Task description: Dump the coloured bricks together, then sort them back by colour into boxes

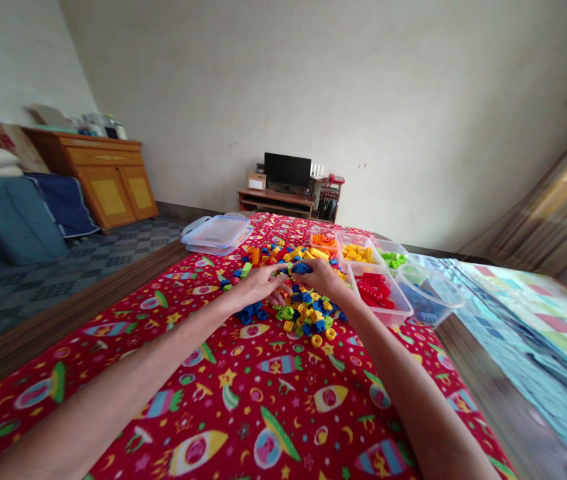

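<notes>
A heap of mixed toy building bricks [314, 312] in blue, yellow, green and orange lies on a red rocket-print cloth [243, 393]. My left hand [260, 285] reaches over the left side of the heap, fingers apart, with nothing visible in its grasp. Its fingertips come close to my right hand [322, 275]. Between the right thumb and fingers is a blue toy brick [302, 268], held just above the heap. Whether it is one brick or two joined, I cannot tell.
Right of the heap stand clear boxes of red bricks [376, 291], yellow bricks [357, 253], orange bricks [324, 241] and green bricks [393, 260]. A round clear tub [446, 293] holds blue pieces. Stacked clear lids [218, 233] lie at the back left.
</notes>
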Tool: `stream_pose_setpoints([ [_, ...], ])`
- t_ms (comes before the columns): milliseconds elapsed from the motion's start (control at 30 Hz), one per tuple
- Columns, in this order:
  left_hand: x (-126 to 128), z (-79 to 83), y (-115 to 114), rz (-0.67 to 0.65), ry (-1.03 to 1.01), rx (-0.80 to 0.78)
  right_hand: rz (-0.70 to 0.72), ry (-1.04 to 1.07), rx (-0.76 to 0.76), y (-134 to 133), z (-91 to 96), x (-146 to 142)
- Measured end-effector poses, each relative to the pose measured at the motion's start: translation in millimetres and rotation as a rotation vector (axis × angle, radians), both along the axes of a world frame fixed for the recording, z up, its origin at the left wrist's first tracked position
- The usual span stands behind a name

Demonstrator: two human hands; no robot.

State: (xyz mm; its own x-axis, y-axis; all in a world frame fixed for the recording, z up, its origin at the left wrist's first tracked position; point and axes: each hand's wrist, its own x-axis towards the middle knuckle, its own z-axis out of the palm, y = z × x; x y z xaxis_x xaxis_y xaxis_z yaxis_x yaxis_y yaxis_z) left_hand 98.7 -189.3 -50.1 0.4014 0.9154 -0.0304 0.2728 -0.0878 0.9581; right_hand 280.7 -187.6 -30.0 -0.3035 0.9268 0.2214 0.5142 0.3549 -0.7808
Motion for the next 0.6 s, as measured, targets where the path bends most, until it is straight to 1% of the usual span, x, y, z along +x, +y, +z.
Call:
stream_pose_setpoints([
  [67,-1.8,-1.9,3.4,-0.013,0.017,0.024,-0.057,0.061,0.020,2.6,13.6,21.8],
  [133,-3.7,-2.6,5.5,-0.031,0.034,0.055,-0.101,0.196,0.057,2.6,28.9,49.4],
  [167,-4.4,-2.8,6.1,-0.044,0.041,0.070,-0.101,0.291,0.060,1.3,36.3,64.6],
  [233,-5.0,-4.1,7.1,-0.064,0.057,0.093,-0.160,0.548,0.044,-3.4,48.3,95.7],
  [300,-4.6,-7.1,8.2,-0.072,0.078,0.106,-0.258,0.742,0.027,-9.1,54.4,126.0],
  [367,-4.3,-11.3,9.7,-0.088,0.096,0.126,-0.408,0.816,0.043,-14.1,53.9,154.0],
  [400,-4.4,-13.7,10.7,-0.100,0.102,0.141,-0.504,0.800,0.069,-16.0,51.6,166.8],
  [467,-5.0,-18.1,13.0,-0.121,0.110,0.167,-0.705,0.674,0.113,-18.7,44.9,188.9],
  [533,-5.5,-21.4,15.1,-0.132,0.119,0.181,-0.875,0.422,0.110,-20.6,38.8,204.6],
  [600,-5.2,-22.8,15.9,-0.133,0.131,0.191,-0.984,0.092,0.098,-22.1,36.8,211.9],
])
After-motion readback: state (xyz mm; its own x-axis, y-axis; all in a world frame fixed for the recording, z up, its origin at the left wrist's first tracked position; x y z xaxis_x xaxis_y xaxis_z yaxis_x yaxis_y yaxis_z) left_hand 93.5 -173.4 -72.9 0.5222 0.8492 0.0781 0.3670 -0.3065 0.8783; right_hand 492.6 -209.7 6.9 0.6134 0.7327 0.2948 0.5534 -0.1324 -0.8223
